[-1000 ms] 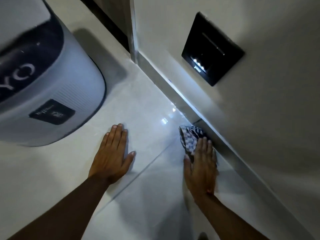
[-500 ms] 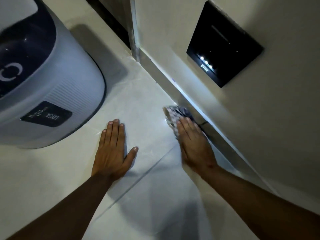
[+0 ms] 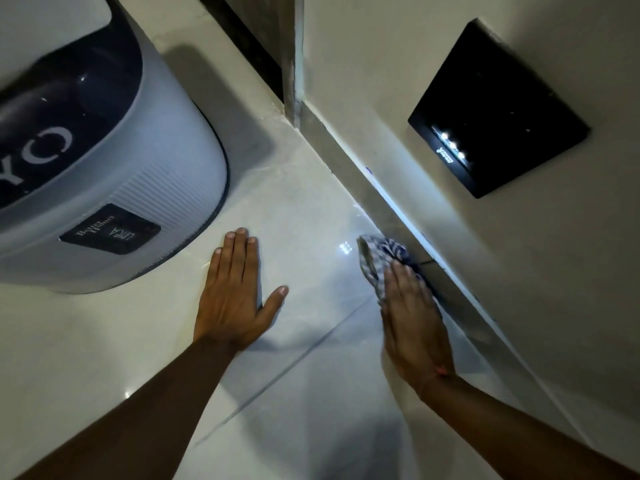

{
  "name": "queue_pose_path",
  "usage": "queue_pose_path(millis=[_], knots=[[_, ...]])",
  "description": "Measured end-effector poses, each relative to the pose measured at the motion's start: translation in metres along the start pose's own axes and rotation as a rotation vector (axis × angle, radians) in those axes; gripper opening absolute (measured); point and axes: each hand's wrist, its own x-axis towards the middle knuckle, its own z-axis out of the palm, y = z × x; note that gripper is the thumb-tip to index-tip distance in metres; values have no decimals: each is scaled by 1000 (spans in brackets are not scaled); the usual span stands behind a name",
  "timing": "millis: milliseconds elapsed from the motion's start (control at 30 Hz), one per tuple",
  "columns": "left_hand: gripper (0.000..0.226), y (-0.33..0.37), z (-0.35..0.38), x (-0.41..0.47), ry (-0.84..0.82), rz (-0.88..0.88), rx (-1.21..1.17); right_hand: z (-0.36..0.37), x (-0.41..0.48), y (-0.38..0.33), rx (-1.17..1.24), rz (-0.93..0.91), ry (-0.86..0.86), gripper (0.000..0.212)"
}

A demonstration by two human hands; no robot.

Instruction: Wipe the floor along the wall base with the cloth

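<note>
Right hand (image 3: 412, 317) fingers flat and together, pressing the checked cloth (image 3: 379, 259) down, not clenched. Cloth sits bunched on the floor (image 3: 304, 216), touching the wall base (image 3: 388, 206). Left hand (image 3: 235, 292) splayed flat, holding nothing, well left of the wall base. Cloth looks soft, light, limp; best pinned under the palm, likely to bunch.

Bare floor (image 3: 304, 202) open ahead along skirting (image 3: 349, 157); grey appliance (image 3: 114, 188) blocks left, wall (image 3: 381, 64) right.
</note>
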Motion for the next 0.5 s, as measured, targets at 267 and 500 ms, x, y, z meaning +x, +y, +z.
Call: queue_pose_path(millis=[267, 500], knots=[[91, -2, -2, 1, 7, 8, 11, 1, 115, -62, 194, -18, 146, 65], [92, -8, -4, 2, -30, 50, 6, -7, 52, -17, 187, -61, 95, 57]])
